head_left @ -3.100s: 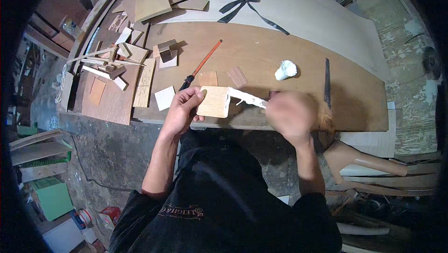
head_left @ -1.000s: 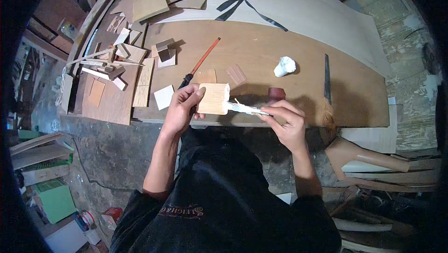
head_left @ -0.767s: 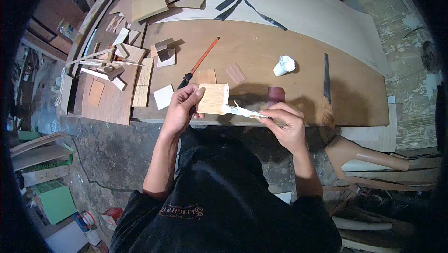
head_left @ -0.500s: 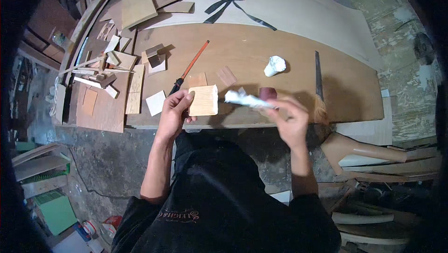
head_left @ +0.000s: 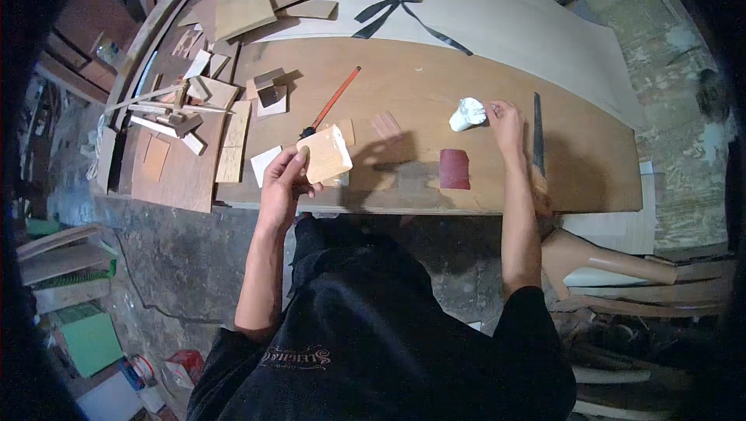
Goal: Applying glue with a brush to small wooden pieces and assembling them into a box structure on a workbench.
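My left hand (head_left: 289,175) grips a small flat wood piece (head_left: 325,158) between thumb and fingers, above the bench's near edge. White paste coats the piece's right edge and upper corner. At the right, my right hand (head_left: 507,120) is pinched at the rim of a white cup (head_left: 465,116) standing on the bench. Its fingers hold a white-smeared strip, mostly hidden by the cup and the fingers. A dark red sandpaper piece (head_left: 454,169) lies between the hands. Left of it is a thin reddish-brown wood piece (head_left: 385,124), partly in shadow.
On the brown bench (head_left: 435,71) lie an orange rod (head_left: 340,96) with a black end and a long dark tool (head_left: 538,130). Wood scraps (head_left: 183,114) crowd the left; boards (head_left: 245,5) and black straps (head_left: 400,3) lie at the back. A curved wooden part (head_left: 598,254) is right of the bench.
My right hand has moved away from me and right, bringing the white-smeared strip to the cup. The sandpaper is now uncovered. My left hand has tilted the wood piece slightly.
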Demonstrator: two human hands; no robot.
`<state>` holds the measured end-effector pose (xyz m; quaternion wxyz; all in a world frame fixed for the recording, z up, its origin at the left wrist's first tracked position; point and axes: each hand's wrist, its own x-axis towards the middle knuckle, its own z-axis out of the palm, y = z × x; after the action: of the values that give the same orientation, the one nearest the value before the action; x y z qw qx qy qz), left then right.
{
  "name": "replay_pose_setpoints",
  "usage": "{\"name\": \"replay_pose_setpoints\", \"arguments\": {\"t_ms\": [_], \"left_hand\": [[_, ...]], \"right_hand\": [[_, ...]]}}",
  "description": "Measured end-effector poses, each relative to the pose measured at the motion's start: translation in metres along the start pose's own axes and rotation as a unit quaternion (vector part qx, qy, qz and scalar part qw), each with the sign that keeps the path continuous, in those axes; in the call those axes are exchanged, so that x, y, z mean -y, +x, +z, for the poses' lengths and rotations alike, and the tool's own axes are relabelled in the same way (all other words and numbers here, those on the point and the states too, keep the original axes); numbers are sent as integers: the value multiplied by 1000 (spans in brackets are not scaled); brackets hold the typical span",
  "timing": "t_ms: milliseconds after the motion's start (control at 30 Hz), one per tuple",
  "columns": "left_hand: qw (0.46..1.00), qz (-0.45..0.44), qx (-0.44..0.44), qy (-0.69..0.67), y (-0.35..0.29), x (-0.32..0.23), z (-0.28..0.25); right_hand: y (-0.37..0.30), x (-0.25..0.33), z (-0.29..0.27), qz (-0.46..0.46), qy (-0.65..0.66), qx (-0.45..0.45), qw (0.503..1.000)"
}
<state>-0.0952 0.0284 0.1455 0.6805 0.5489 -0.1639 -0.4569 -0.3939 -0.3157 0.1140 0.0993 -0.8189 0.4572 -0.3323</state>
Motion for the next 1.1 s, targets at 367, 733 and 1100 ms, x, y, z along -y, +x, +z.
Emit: {"name": "replay_pose_setpoints", "arguments": {"t_ms": [367,733,1100], "left_hand": [[997,9,-74,-14,-10,10,-16],[976,-146,103,-122,1,40,37],[948,-249,160,-118,19,25,13]], "right_hand": [[-16,23,4,-47,-66,-127,989],[-176,196,60,128,775,165,596],[-183,226,86,174,733,112,648]]}}
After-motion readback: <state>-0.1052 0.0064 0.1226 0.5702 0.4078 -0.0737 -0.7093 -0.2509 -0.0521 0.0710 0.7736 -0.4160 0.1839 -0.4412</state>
